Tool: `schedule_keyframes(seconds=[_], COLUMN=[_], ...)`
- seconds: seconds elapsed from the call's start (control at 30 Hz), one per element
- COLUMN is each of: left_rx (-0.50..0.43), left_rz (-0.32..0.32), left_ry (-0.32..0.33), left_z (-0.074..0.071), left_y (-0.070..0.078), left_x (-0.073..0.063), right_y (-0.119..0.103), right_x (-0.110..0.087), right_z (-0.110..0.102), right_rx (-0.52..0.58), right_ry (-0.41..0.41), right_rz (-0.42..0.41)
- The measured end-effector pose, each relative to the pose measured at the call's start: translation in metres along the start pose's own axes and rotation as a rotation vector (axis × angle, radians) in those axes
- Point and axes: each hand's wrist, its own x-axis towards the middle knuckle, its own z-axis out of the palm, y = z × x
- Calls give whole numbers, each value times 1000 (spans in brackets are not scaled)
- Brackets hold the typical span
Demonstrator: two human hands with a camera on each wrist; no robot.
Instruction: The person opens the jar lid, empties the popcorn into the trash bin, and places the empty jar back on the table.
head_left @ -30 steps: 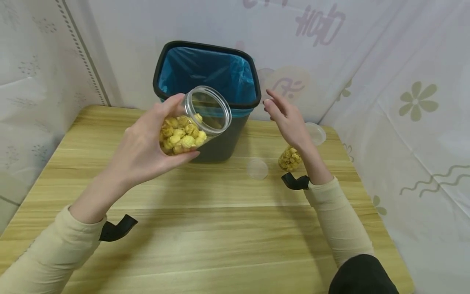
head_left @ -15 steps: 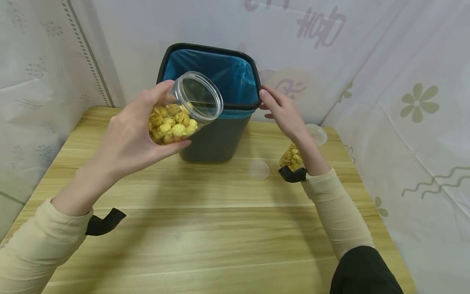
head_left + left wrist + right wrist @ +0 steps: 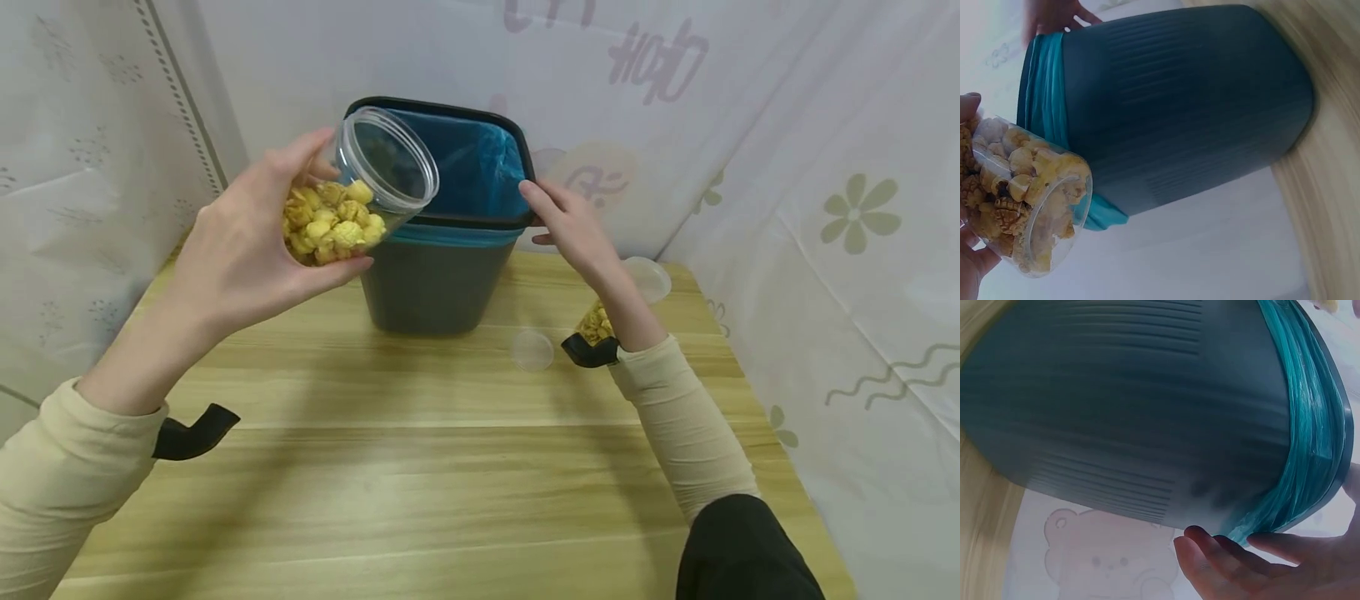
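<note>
My left hand [image 3: 232,242] grips a clear plastic jar [image 3: 352,200] partly filled with yellow popcorn [image 3: 337,227]. The jar is tilted, its uncovered mouth facing right at the left side of a dark trash bin [image 3: 435,287]. A blue bag [image 3: 476,162] lines this bin and folds over its rim. At the bin's right rim is my right hand [image 3: 573,229], thumb on the edge and fingers outside. In the right wrist view these fingers [image 3: 1222,569] lie by the liner's fold. Popcorn fills the jar [image 3: 1019,194] in the left wrist view; its mouth is out of sight there.
A second popcorn jar [image 3: 595,325] stands on the wooden table [image 3: 420,483], partly behind my right forearm. Beyond the forearm shows a translucent round lid [image 3: 649,279]; its link to that jar is hidden. A flat clear disc [image 3: 533,350] lies nearby. Printed curtains [image 3: 720,50] surround the table.
My left hand has carried the jar up and to the left, with its popcorn still inside. My right hand has come from beside the bin onto its right rim.
</note>
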Motion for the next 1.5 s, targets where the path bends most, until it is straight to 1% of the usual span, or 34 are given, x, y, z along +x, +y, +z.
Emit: schedule_keyframes(seconds=[0.13, 0.23, 0.37, 0.47, 0.6, 0.7, 0.83, 0.93, 1.1, 1.3, 1.5], left_rx=[18, 20, 15, 21, 47, 69, 93, 134, 226, 326, 399], left_rz=[-18, -56, -98, -114, -145, -173, -195, -195, -191, -181, -154], left_ry=[-11, -22, -33, -40, -60, -78, -107, -133, -184, -278, -363], left_z=[-5, -8, -13, -16, -22, -27, -32, -35, -43, -48, -50], left_y=[-4, -6, -10, -16, -24, -30, -39, -44, -52, -58, -63], left_x=[4, 8, 13, 17, 24, 30, 40, 48, 61, 77, 87], right_y=[-1, -2, -3, -3, -3, -3, -4, -5, -7, -8, -8], right_x=[3, 5, 7, 7, 8, 8, 8, 9, 9, 11, 13], right_z=[3, 6, 9, 13, 17, 20, 25, 28, 31, 36, 40], right_rx=[8, 16, 56, 78, 78, 90, 112, 117, 118, 124, 147], right_ry=[-1, 5, 17, 27, 28, 19, 13, 18, 28, 34, 34], right_rz=[16, 21, 27, 45, 72, 84, 93, 93, 94, 88, 81])
